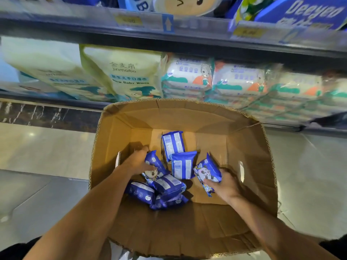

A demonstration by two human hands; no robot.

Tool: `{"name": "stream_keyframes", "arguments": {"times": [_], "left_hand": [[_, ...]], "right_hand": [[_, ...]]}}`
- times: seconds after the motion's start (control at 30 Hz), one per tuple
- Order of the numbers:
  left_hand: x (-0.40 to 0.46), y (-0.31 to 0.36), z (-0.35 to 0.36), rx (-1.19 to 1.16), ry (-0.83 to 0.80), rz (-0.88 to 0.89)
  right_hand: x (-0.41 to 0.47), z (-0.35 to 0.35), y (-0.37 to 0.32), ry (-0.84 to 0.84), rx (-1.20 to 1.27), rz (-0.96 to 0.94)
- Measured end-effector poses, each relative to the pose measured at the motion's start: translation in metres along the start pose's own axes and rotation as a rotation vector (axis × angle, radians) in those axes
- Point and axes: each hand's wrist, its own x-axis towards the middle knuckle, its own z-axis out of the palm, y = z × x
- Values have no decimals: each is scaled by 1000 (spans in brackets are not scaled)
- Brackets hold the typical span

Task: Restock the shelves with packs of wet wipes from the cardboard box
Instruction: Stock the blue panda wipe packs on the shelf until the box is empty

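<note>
Both arms reach into the cardboard box point(251, 166). I log the left hand point(138, 162) grasping one blue pack point(155, 163) and the right hand point(224, 185) grasping a panda-print pack point(206, 170). About five loose packs point(173, 143) lie on the box floor, so the box looks nearly emptied. Beyond, the lower shelf point(56, 99) holds other wipes; I judge several trips remain.
</note>
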Motion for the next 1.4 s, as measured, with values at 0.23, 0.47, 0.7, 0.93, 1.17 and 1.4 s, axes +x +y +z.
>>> {"name": "stream_keyframes", "arguments": {"times": [0.23,0.47,0.7,0.93,1.17,1.4], "left_hand": [[-67,17,-34,145,183,54],[-162,49,-93,-152,353,281],[-275,105,-153,-461,528,507],[-379,181,-222,-580,757,770],[-456,249,-277,-601,927,1038],[-487,288,-328,-584,1009,1091]], "right_hand": [[-31,-40,-25,-1,-101,-164],[-103,-103,-73,67,-160,-358],[-205,-194,-129,182,-116,-617],[-304,-292,-182,379,-134,-877],[-389,-369,-237,566,-158,-1119],[-433,-423,-297,715,-187,-1265]]}}
